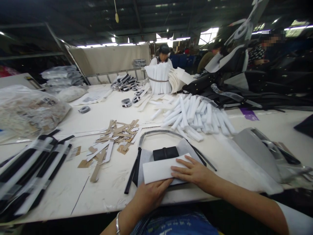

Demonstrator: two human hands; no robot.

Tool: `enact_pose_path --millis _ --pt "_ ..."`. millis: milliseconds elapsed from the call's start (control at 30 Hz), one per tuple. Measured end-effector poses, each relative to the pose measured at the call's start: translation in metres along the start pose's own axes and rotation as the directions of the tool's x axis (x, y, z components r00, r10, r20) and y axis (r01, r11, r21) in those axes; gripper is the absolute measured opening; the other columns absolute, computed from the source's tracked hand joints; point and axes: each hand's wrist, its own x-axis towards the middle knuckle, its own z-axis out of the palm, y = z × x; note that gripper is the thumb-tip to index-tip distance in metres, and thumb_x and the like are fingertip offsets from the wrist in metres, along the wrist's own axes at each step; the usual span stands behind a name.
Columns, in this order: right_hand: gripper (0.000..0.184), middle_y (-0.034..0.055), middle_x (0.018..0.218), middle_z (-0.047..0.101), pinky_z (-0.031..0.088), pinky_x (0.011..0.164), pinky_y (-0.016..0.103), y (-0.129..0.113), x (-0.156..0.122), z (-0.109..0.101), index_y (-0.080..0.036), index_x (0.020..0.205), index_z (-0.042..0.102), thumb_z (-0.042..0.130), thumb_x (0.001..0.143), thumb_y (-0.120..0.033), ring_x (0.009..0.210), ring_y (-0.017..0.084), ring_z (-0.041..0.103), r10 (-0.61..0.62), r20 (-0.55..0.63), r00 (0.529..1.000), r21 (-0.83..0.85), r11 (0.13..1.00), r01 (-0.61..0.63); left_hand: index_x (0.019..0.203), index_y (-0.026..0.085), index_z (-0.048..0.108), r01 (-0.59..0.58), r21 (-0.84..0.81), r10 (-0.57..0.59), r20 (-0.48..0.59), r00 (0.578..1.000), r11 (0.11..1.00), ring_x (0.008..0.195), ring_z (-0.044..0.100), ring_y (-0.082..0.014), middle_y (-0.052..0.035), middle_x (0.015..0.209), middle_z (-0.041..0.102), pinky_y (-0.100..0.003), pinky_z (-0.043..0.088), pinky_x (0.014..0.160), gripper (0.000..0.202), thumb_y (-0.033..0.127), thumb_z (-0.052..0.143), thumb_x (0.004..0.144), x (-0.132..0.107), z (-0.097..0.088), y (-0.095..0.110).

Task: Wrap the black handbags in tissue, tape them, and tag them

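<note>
A black handbag (136, 178) with a wrapped, arched handle (158, 131) lies in front of me, pale grey lining paper (146, 156) spread over it. A small black strap-banded piece (165, 153) rests on the paper. Just below that is a folded white foam sheet (156, 170). My right hand (195, 173) lies on the sheet's right part, fingers spread and flat. At the sheet's lower edge, my left hand (154, 195) holds it with fingers together, partly hidden by the foam.
White foam strips (195, 114) are piled behind the bag. Left of it lie cardboard scraps (119, 133) and wrapped black straps (36, 166). A grey bag (256, 150) sits at right, a large plastic bag (29, 107) at far left. A person (162, 57) is across the table.
</note>
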Motion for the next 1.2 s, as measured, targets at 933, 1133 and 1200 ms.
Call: enact_pose_path --millis 933,1133,1200 --pt "0.044 0.0109 0.105 0.072 0.060 0.078 0.038 -0.062 -0.076 0.023 -0.021 0.128 0.053 0.048 0.095 -0.049 0.086 0.024 0.072 0.955 -0.058 0.290 0.754 0.232 -0.614 0.153 0.021 0.030 0.005 0.347 0.053 -0.159 0.986 0.938 0.143 0.038 -0.0277 -0.0128 0.158 0.034 -0.053 0.041 0.111 0.056 0.030 0.045 0.100 0.025 0.014 0.003" --pt "0.060 0.0110 0.096 0.070 0.059 0.073 0.038 -0.041 -0.062 0.030 -0.012 0.123 0.061 0.052 0.085 -0.057 0.080 0.025 0.070 0.922 0.203 0.329 0.852 -0.001 -0.524 0.153 0.023 0.032 -0.023 0.414 0.128 -0.229 0.965 0.910 0.140 0.042 -0.0269 -0.0113 0.157 0.036 -0.046 0.042 0.111 0.060 0.035 0.051 0.097 0.025 0.017 -0.005" --pt "0.053 0.0117 0.098 0.070 0.056 0.083 0.041 -0.038 -0.058 0.022 -0.014 0.107 0.069 0.058 0.081 -0.058 0.089 0.028 0.068 0.918 0.162 0.362 0.844 0.061 -0.533 0.153 0.022 0.033 -0.034 0.426 0.154 -0.251 0.956 0.904 0.140 0.043 -0.0265 -0.0112 0.157 0.037 -0.044 0.042 0.111 0.060 0.036 0.050 0.097 0.025 0.021 -0.010"
